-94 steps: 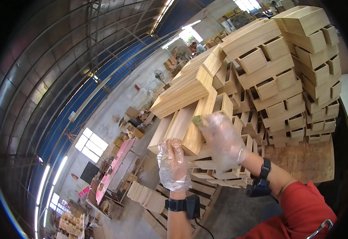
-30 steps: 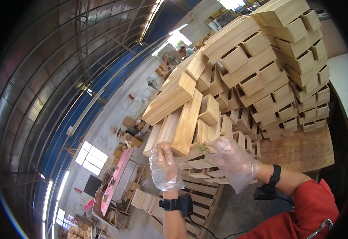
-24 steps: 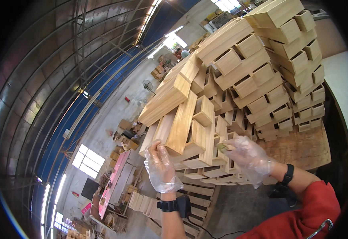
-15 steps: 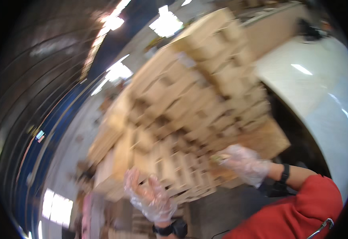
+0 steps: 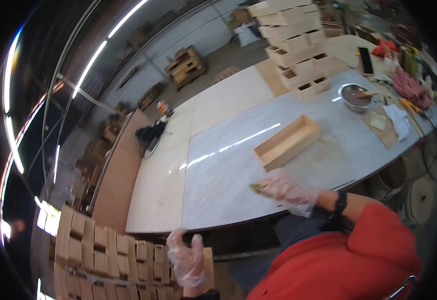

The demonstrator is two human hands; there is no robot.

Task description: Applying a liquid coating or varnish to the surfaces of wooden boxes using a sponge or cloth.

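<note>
The clear-gloved right hand (image 5: 289, 190) pinches a small olive-brown piece (image 5: 256, 188) above the long grey worktable (image 5: 238, 165), near 1 open rectangular pale wooden box (image 5: 287, 141). The clear-gloved left hand (image 5: 187, 259), fingers spread apart, touches the stacked pale wooden boxes (image 5: 103, 257).

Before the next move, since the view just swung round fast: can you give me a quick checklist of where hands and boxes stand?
1. Right hand gloved, holding a small object: ok; what it is: cannot tell.
2. Left hand gloved, open over the stacked wooden boxes: ok.
3. Open wooden box flat on the table, apart from both hands: ok.
4. Metal bowl upright, clear of the box: ok.
5. Far box stack steady: cannot tell.
</note>
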